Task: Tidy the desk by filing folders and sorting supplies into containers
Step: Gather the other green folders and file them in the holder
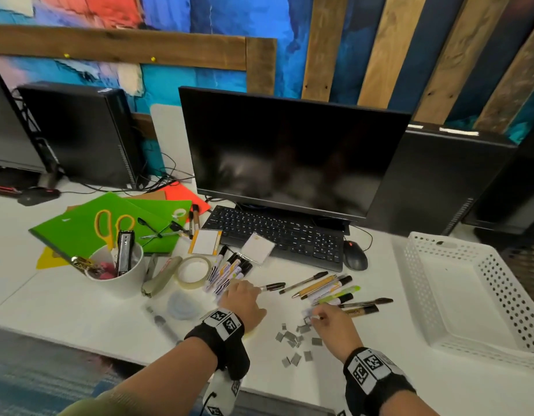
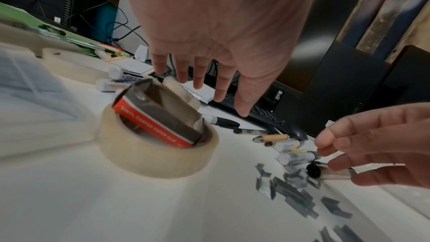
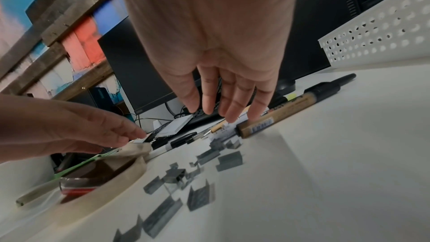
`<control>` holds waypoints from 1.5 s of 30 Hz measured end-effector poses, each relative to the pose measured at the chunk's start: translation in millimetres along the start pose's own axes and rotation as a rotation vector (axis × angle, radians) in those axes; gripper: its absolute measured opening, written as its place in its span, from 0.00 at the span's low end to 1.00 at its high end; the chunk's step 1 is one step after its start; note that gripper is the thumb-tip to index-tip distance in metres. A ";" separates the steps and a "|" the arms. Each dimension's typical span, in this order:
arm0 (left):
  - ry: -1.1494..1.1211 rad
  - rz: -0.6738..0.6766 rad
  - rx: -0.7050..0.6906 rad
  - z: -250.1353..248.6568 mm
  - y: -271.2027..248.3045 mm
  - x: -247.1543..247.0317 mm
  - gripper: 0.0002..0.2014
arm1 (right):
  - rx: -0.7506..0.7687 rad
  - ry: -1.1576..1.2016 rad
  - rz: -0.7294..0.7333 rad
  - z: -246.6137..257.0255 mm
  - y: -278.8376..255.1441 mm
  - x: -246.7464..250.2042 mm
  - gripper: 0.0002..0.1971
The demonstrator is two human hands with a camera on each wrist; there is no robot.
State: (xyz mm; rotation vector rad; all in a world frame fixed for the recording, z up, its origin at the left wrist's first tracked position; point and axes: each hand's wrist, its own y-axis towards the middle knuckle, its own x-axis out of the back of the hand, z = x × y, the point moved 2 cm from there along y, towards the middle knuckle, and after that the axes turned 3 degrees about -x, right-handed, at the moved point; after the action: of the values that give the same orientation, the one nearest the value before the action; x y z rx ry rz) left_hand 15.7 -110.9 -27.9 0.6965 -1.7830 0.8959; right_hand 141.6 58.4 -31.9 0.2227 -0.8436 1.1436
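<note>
My left hand [image 1: 241, 291] hovers with straight fingers over a masking tape roll [image 2: 163, 161] that has a red paper clip box [image 2: 153, 126] standing inside it. It holds nothing. My right hand [image 1: 315, 318] hangs open just above the scattered grey staple strips [image 1: 292, 339] and a gold marker [image 3: 279, 115], its fingers [image 3: 230, 109] straight and empty. A row of pens and markers [image 1: 328, 288] lies beyond both hands. Green folders [image 1: 88, 226] lie at the back left.
A white perforated basket [image 1: 500, 280] stands at the right. A white mug [image 1: 124, 280] with a stapler and yellow scissors stands at the left, beside a second tape roll [image 1: 192, 271]. The keyboard [image 1: 277, 235], mouse and monitor stand behind.
</note>
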 end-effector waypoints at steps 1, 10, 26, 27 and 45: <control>0.000 -0.004 -0.002 -0.4 -0.3 -0.8 0.27 | -0.013 0.013 -0.003 -0.8 0.9 -1.2 0.04; -0.041 -0.044 0.105 3.9 8.3 2.5 0.26 | -0.009 -0.026 0.057 7.8 21.0 7.4 0.04; -0.095 -0.252 0.353 103.9 -3.3 54.1 0.26 | 0.215 -0.026 0.138 121.8 57.5 -52.4 0.04; -0.089 -0.277 0.344 113.6 -5.2 62.9 0.26 | 0.219 -0.023 0.136 133.7 60.8 -60.1 0.04; -0.098 -0.485 0.341 294.8 1.7 187.8 0.25 | 0.183 0.050 0.133 264.7 121.5 -176.9 0.02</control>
State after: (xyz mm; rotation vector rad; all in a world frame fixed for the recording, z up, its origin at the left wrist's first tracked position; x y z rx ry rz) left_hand -202.3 -364.1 75.2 1.3453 -1.4549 0.8428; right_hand -116.4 -162.5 -3.9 0.2909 -0.7184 1.3475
